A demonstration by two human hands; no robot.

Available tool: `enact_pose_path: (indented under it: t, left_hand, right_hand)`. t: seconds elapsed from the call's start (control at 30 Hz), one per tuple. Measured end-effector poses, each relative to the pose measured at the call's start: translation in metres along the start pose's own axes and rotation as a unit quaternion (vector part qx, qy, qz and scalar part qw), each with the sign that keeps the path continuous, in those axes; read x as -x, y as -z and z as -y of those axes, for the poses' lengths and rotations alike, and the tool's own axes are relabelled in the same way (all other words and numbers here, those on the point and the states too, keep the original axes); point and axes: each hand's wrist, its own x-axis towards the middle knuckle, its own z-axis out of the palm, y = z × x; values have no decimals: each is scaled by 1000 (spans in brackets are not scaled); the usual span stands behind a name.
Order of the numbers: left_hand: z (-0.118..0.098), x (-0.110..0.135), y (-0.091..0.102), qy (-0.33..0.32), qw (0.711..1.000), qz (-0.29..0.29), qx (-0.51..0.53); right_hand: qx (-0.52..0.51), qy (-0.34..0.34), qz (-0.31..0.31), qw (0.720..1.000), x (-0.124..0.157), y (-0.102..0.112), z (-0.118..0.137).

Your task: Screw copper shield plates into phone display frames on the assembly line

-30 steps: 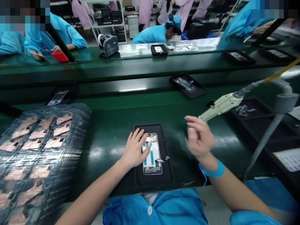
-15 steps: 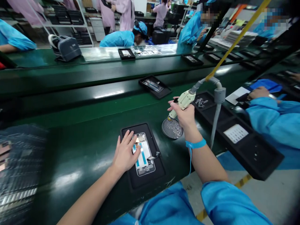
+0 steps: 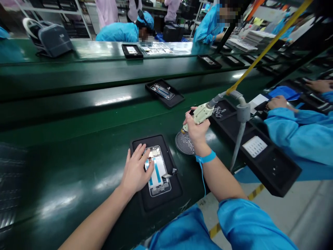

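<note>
My left hand [image 3: 137,170] lies with fingers spread over the left edge of an opened phone [image 3: 158,173], which shows a circuit board at its top and blue strips below. The phone rests in a black tray [image 3: 174,194], and a flex cable [image 3: 170,173] sticks out at its right side. Wrapped round a pale electric screwdriver [image 3: 202,113] is my right hand [image 3: 196,130], with a blue strap at the wrist. The screwdriver's tip points down at a round grey screw plate [image 3: 184,143] holding many tiny screws; whether it touches one I cannot tell.
A long black compartment tray [image 3: 275,170] on the right holds small parts and a white card [image 3: 254,146]. Another black tray with a phone [image 3: 162,91] lies further back. The screwdriver's grey cable [image 3: 238,142] hangs beside my right arm. Co-workers' hands [image 3: 278,102] are at far right.
The view has shifted a little, so most things appear further left. My right hand's fingers have closed more around the screwdriver, still over the screw plate. My left hand stays on the phone.
</note>
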Motion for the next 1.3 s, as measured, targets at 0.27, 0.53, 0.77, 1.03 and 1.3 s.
enact_pose_path:
  t: [0.27,0.53,0.77,1.03,1.3]
  left_hand:
    - [2,0,5,-20,999,19,-17]
    - [1,0,5,-19,999,22,-15]
    - [1,-1,5,-15,999,32,-19]
    - [-8,0,1,0,999,48,-2]
    - [-9,2,6,20,998,53,33]
  right_hand:
    - [23,-5,-12,1000,-1,0,-4]
    - [29,-14,-12,999,0,1,-4]
    - [20,-13,-25,999,0,-1,-2]
    - [-94,13,-40,995,10,-17,54]
    - [-119,-33,143,982,75,-69,89]
